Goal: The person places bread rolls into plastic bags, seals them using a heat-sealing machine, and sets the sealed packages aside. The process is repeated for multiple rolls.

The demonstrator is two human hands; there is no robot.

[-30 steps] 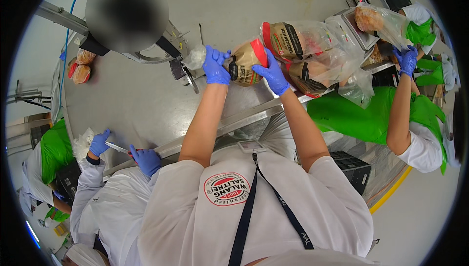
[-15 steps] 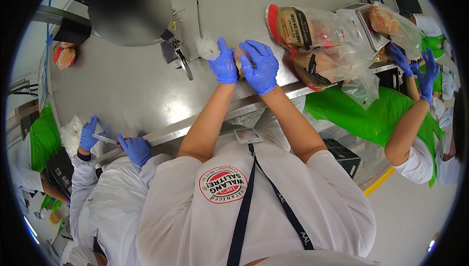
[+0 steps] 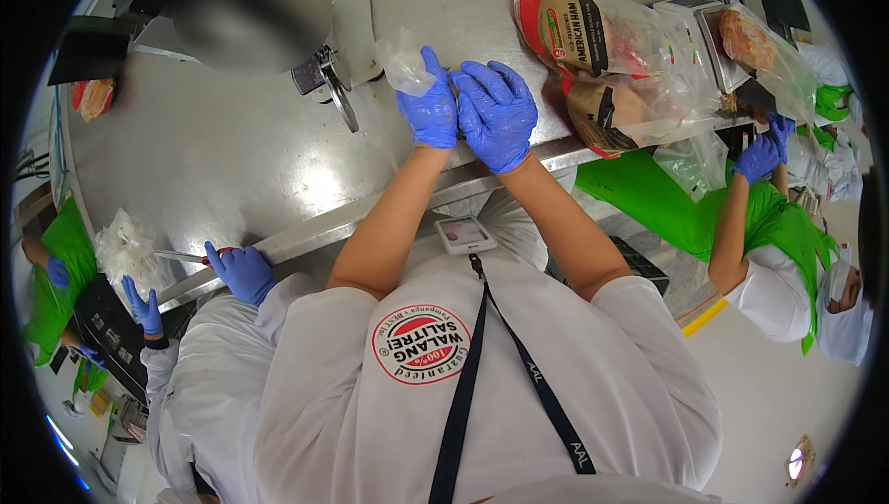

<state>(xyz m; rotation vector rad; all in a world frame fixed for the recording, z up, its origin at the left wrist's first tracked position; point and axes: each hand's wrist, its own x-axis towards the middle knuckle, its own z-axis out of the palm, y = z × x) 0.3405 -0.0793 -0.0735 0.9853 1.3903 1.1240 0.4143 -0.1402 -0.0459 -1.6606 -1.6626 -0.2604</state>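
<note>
My left hand (image 3: pixel 430 101) and my right hand (image 3: pixel 496 115), both in blue gloves, press together over the steel table's near edge. Between them is a plastic-wrapped package, tan and gold-brown in the earlier frame and now almost wholly covered by my fingers. Crumpled clear plastic (image 3: pixel 405 71) sticks out past my left hand, away from me. My right hand is cupped over the package with its fingers pointing to the upper left. To the left of my hands stands a metal device with a curved lever (image 3: pixel 341 101); neither hand touches it.
Bagged hams (image 3: pixel 593 37) lie on the steel table (image 3: pixel 222 171) to my right, beside a scale (image 3: pixel 713 50). A dark round machine part (image 3: pixel 250 9) overhangs at upper left. A co-worker's gloved hand (image 3: pixel 243 273) holds red-handled scissors near a plastic heap (image 3: pixel 130 249). Another co-worker stands right.
My hands have closed in around the package, so less of it shows. The left co-worker's far hand has moved down off the scissors blade. The right co-worker's hands have come together lower.
</note>
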